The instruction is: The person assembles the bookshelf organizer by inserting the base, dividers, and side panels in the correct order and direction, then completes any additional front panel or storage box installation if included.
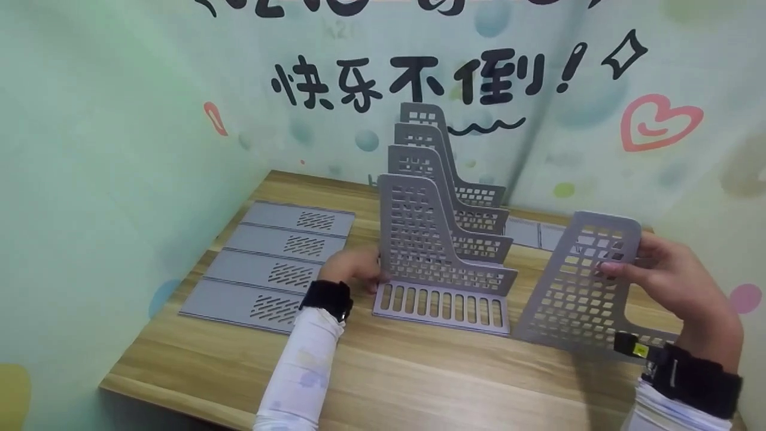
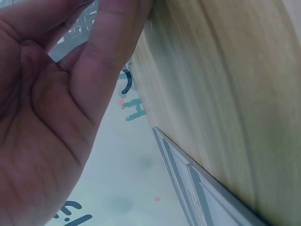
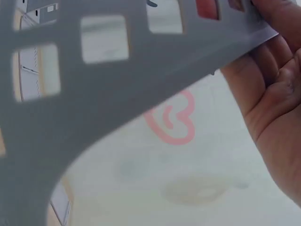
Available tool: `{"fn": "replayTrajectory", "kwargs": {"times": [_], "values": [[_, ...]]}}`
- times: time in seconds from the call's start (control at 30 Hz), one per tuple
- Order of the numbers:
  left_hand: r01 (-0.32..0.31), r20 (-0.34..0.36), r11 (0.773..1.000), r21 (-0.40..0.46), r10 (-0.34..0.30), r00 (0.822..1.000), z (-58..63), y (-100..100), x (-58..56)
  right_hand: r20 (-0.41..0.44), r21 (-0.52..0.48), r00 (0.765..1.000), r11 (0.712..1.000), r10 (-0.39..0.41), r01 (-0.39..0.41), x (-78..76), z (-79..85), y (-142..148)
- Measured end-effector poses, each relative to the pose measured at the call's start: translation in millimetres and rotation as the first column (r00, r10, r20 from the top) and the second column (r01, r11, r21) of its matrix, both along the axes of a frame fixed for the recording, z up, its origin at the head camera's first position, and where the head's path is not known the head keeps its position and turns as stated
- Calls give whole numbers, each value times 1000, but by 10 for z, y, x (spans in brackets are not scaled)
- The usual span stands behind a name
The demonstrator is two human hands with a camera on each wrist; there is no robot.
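Note:
A grey plastic file rack (image 1: 440, 239) stands upright mid-table, with several perforated, step-shaped dividers one behind another on a slotted base (image 1: 440, 324). At its lower left edge, my left hand (image 1: 353, 267) grips the rack, its fingertips partly hidden behind the front divider. In the left wrist view, the curled fingers (image 2: 110, 42) meet near the tabletop. My right hand (image 1: 676, 272) pinches a loose perforated divider (image 1: 598, 287) by its upper right edge, thumb on the near face. This divider is tilted, right of the rack, its lower left corner close to the base's front right corner.
Grey flat panels (image 1: 239, 263) with slanted slots lie in a row on the wooden table (image 1: 383, 377) at left. More flat grey panels (image 1: 522, 232) lie behind the rack at right. A printed cloth backdrop (image 1: 335, 149) borders the table's back.

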State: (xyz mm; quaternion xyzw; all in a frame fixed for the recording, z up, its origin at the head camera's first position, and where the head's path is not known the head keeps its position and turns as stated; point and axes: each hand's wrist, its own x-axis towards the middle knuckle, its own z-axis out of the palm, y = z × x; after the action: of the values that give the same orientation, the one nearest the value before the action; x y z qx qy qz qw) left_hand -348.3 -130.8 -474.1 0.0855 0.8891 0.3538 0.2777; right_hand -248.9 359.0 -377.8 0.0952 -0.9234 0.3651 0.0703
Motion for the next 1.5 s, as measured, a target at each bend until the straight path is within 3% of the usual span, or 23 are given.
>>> {"fn": "replayTrajectory", "kwargs": {"times": [0.23, 0.37, 0.43, 0.53, 0.6, 0.73, 0.93, 1.2, 1.5], "values": [[-2, 7, 1000, -11, 2, 1000, 23, 11, 0, -63, -21, 996, 998, 64, -66, 5, 19, -72], [-59, 80, 997, 42, 55, 995, 56, 7, 32, -47, -34, 992, 992, 116, -118, 18, 23, -84], [-126, 167, 990, 60, 115, 979, 79, -1, 66, -20, -37, 990, 989, 140, -141, 30, 29, -91], [-205, 317, 978, 33, 185, 930, 115, -7, 115, 45, -17, 986, 986, 164, -163, 47, 49, -95], [-218, 395, 976, 1, 200, 897, 126, -1, 138, 85, -2, 979, 983, 184, -185, 57, 68, -85], [-209, 464, 978, -4, 187, 866, 110, 16, 146, 139, 13, 966, 975, 216, -220, 63, 90, -79], [-252, 514, 968, -21, 226, 827, 97, 27, 138, 179, 19, 960, 975, 216, -222, 49, 116, -216], [-281, 502, 959, -23, 254, 827, 111, 28, 147, 126, -30, 940, 949, 316, -315, -12, 116, -742], [-273, 497, 962, -24, 248, 831, 129, 37, 148, -29, -79, 909, 906, 415, -416, 6, 20, -1474]]}}
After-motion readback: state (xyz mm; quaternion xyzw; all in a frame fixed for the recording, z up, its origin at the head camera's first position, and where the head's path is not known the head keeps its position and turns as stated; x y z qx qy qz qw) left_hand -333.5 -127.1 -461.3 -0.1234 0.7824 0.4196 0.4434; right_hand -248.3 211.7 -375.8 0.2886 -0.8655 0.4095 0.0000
